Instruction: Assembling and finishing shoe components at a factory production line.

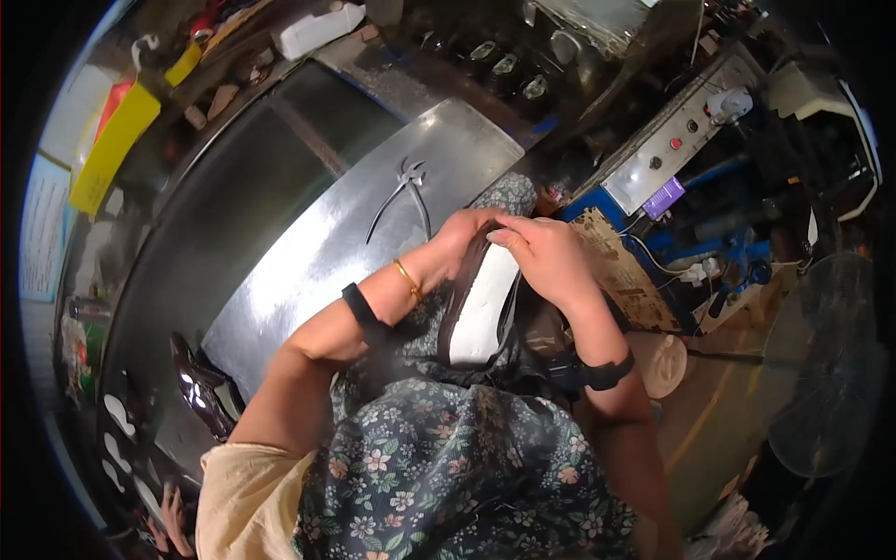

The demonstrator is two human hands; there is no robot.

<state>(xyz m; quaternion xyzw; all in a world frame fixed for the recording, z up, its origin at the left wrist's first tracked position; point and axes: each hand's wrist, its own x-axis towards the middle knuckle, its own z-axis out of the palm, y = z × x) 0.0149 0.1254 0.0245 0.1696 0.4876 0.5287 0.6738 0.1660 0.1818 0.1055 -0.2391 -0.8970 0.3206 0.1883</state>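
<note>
A dark brown shoe lies upside down above my lap, its white underside facing up and its far end between my hands. My left hand wraps the far left side of the shoe, most of its fingers hidden behind the edge. From the right, my right hand grips the same end, with the thumb pressed on the white underside near the tip. A pair of metal pincers rests with its handles spread on the shiny metal sheet, just beyond my left hand.
A glossy dark shoe sits at the left edge of the metal sheet. Another person's hand shows at lower left, near several white sole-shaped pieces. A machine control panel stands right, with a fan nearer and a yellow bin far left.
</note>
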